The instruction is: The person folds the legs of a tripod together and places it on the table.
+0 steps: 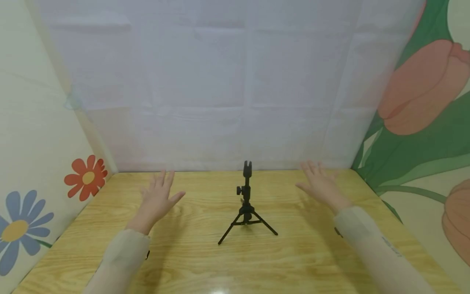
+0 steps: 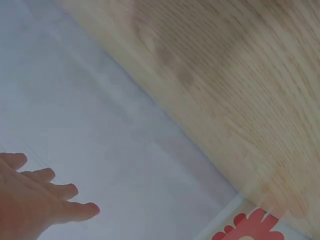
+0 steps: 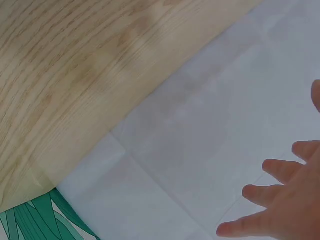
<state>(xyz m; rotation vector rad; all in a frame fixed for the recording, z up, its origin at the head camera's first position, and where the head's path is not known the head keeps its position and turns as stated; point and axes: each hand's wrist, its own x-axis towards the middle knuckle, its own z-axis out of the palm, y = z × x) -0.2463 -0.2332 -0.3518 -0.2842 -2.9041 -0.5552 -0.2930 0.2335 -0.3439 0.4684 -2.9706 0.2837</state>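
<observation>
A small black tripod stand (image 1: pixel 247 204) stands upright on the wooden table, its legs spread and a forked clip at its top. To its left, my left hand (image 1: pixel 157 201) is held over the table with fingers spread and nothing in it. My right hand (image 1: pixel 322 187) is on the other side of the stand, fingers likewise apart and holding nothing. In the left wrist view the left hand (image 2: pixel 35 200) shows straight fingers against the white backdrop. The right wrist view shows the right hand (image 3: pixel 285 200) with its fingers fanned out. Both hands are apart from the stand.
The wood-grain table (image 1: pixel 198 261) ends at a creased white cloth (image 1: pixel 220 81) hanging behind it. A panel with a red flower (image 1: pixel 88 177) borders the left side, and a panel with large pink tulips (image 1: pixel 418 90) borders the right.
</observation>
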